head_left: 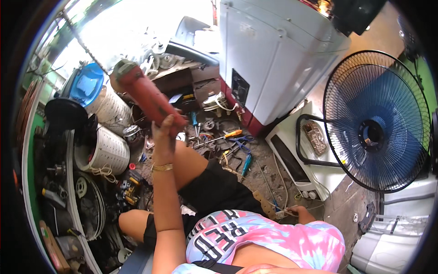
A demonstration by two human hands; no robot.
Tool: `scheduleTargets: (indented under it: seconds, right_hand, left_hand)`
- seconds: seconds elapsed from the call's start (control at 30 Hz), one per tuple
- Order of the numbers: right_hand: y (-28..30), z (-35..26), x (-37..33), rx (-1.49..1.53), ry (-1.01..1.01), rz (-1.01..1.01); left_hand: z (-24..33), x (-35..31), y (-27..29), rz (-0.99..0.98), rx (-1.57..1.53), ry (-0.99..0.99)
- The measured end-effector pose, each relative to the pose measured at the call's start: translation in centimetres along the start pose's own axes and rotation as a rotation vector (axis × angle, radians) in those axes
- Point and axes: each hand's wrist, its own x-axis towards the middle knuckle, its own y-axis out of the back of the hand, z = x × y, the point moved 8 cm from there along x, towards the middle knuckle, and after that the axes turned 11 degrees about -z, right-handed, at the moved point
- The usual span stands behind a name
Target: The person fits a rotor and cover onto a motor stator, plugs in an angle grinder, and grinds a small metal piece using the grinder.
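My left hand (164,132) is raised and closed around a thick red cylindrical tool (150,98) with a dull greyish end. It looks like the body of a power tool, tilted up and to the left. Low at the right, my right hand (296,213) has its fingers closed beside a tan extension socket strip (263,203) and thin cords. Whatever those fingers pinch is too small to make out. On the floor beyond my knees lie an orange-handled screwdriver (233,133), a teal-handled screwdriver (247,164) and blue-handled pliers (244,147).
A tall white and maroon appliance (260,59) stands ahead. At right are a caged fan (372,132) with blue blades and a white panelled unit (315,180). White perforated tubs (109,150), a blue basin (86,84) and a crowded parts shelf (72,182) line the left.
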Motion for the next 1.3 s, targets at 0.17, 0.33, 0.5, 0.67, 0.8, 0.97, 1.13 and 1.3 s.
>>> scheduleTargets:
  seconds: [0.17, 0.33, 0.5, 0.67, 0.8, 0.97, 1.13, 1.3]
  right_hand:
    - [3.4, -4.2, -4.6, -0.47, 0.019, 0.076]
    - [9.8, -30.0, -26.2, 0.222, 1.16, 0.361]
    - [4.5, -44.0, -40.1, 0.573, 1.777, -0.587]
    - [0.3, -46.4, -45.8, 0.475, 1.875, -1.155]
    - [1.3, -45.4, -47.4, 0.354, 1.893, -1.091]
    - [6.9, -43.0, -40.8, 0.304, 1.443, -0.453]
    - [11.0, -39.2, -34.6, 0.216, 1.32, 0.126]
    - [12.9, -32.1, -27.8, -0.058, 1.044, 0.582]
  left_hand:
    - [-5.1, -4.4, -2.8, 0.002, -0.106, 0.2]
    - [-12.1, -10.4, -6.4, -0.082, -0.153, 0.331]
    - [-13.7, -13.6, -12.7, -0.368, -0.384, 0.472]
    - [-13.8, -15.4, -15.0, -0.503, -0.417, 0.46]
    - [-14.9, -16.4, -14.4, -0.588, -0.558, 0.587]
    - [-17.2, -16.6, -13.8, -0.869, 0.273, 0.821]
    - [-20.8, -21.2, -17.5, -1.171, 0.986, 0.454]
    - [-24.5, -26.2, -22.9, -1.408, 1.118, 0.116]
